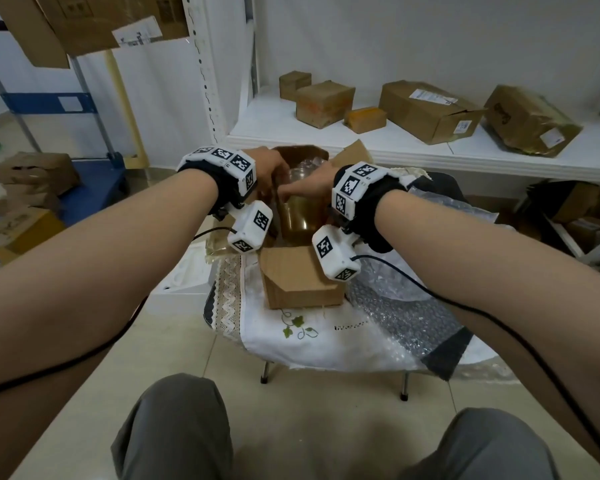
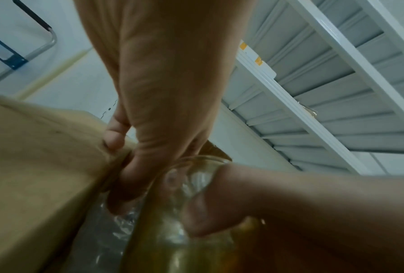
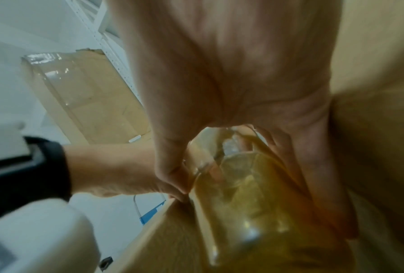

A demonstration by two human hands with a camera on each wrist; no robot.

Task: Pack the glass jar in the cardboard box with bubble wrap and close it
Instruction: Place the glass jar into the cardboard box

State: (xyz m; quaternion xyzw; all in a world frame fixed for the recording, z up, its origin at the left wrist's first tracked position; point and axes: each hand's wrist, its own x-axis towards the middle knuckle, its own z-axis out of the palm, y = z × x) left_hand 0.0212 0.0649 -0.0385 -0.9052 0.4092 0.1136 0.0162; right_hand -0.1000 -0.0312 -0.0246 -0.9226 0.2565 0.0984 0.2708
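Note:
A tall glass jar (image 1: 300, 209) stands upright inside the open cardboard box (image 1: 302, 282) on a small cloth-covered table (image 1: 291, 341). My right hand (image 1: 309, 187) grips the jar's neck from above, thumb on the near side and fingers on the far side; the right wrist view shows the right hand (image 3: 231, 171) round the jar (image 3: 254, 199). My left hand (image 1: 269, 171) pinches the edge of the box's left flap (image 2: 39, 166), beside the jar (image 2: 187, 184). Some clear bubble wrap (image 1: 309, 164) shows inside the box behind the jar. A large sheet of bubble wrap (image 1: 406, 317) lies on the table's right side.
A low white shelf (image 1: 499, 157) behind the table carries several closed cardboard boxes (image 1: 426, 110). More boxes (image 1: 32, 174) and a blue cart (image 1: 94, 192) stand on the floor at left. A white foam block (image 1: 184, 275) sits by the table's left edge. My knees are below the table.

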